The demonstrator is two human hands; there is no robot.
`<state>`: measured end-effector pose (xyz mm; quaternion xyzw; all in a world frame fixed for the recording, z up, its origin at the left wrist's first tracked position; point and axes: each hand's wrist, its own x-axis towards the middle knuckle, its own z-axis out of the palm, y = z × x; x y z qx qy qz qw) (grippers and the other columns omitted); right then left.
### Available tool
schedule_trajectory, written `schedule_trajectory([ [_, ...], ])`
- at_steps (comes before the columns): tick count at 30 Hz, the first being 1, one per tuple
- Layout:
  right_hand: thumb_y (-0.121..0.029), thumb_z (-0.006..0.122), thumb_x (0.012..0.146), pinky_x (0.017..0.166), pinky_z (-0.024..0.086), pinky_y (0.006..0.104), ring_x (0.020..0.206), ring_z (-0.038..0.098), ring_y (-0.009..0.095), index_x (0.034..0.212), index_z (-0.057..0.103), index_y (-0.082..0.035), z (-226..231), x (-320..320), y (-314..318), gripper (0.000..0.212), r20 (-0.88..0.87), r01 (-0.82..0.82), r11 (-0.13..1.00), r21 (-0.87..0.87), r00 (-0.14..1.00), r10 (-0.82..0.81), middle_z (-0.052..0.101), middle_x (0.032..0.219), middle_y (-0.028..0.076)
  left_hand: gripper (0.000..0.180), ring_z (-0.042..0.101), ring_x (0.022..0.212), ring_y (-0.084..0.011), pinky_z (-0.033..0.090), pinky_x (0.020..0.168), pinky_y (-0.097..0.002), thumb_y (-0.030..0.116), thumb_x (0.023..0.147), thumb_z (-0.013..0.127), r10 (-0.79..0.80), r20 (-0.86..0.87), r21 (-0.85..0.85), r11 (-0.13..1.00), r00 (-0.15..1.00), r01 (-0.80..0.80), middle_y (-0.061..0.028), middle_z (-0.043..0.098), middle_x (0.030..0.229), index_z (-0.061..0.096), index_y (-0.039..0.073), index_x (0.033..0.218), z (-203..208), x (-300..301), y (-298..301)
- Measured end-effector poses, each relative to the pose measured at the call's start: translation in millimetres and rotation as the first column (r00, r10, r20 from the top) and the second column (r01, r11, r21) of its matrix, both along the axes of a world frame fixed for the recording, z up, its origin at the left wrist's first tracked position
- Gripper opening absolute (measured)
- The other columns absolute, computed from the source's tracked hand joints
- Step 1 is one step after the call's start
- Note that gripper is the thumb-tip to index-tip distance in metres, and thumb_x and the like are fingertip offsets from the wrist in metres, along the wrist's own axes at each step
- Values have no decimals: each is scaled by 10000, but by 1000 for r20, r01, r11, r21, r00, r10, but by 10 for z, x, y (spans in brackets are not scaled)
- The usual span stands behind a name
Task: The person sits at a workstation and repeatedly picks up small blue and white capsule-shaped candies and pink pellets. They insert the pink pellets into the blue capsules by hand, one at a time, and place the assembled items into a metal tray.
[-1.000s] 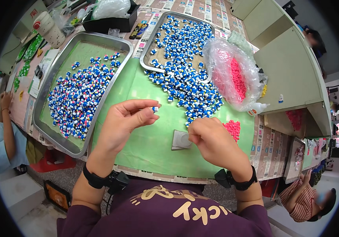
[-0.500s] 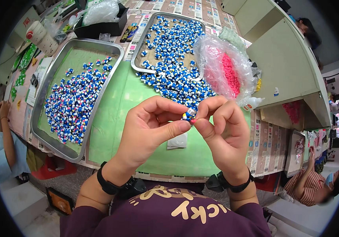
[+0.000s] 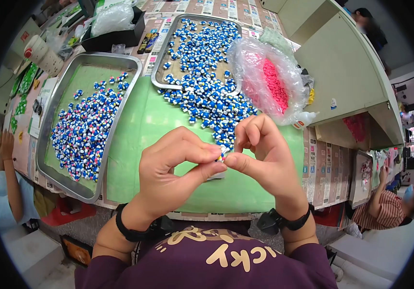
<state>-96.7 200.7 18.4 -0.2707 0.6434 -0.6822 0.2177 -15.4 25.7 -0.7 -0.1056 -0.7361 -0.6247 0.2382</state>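
Note:
Thumb and forefinger of my left hand point(image 3: 168, 176) pinch a small painted figure point(image 3: 222, 157) in blue, white and yellow with a bit of pink, largely covered by the fingertips. My right hand point(image 3: 272, 164) is beside it, its thumb tip at the figure's right side and its forefinger lifted apart from the thumb. Beyond the hands, a heap of similar blue-and-white figures point(image 3: 209, 103) spills from a metal tray point(image 3: 157, 67) onto the green mat point(image 3: 139, 154). On the left, another metal tray point(image 3: 93, 196) holds many figures showing pink spots.
A clear plastic bag point(image 3: 245, 62) of pink pieces point(image 3: 275, 89) lies right of the heap, with a white bottle point(image 3: 305, 119) next to it. A pale cabinet point(image 3: 347, 72) stands at right. A black box point(image 3: 113, 36) sits far left. Other people are at both sides.
My right forefinger has lifted away from the figure, widening its gap from the thumb. Both hands with the figure are slightly lower and further left in view; the whole scene has shifted slightly left.

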Motion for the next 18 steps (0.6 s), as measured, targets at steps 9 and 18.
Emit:
schedule_trajectory([
  [9, 70, 641, 779, 684, 446, 325, 720, 543, 217, 829, 458, -16, -217, -268, 770, 208, -528, 279, 826, 490, 849, 26, 535, 769, 78, 154, 537, 754, -72, 472, 640, -189, -110, 801, 644, 498, 20, -134, 861, 867, -491, -17, 532, 864, 604, 12, 886, -198, 305, -919],
  [18, 62, 554, 763, 688, 423, 408, 737, 554, 306, 807, 480, -36, -499, -214, 780, 130, -571, 234, 768, 597, 796, 201, 549, 760, 106, 178, 517, 640, -61, 424, 584, -218, 34, 833, 683, 854, -23, -679, 369, 521, -635, -11, 625, 992, 642, 32, 1006, -142, 479, -1495],
])
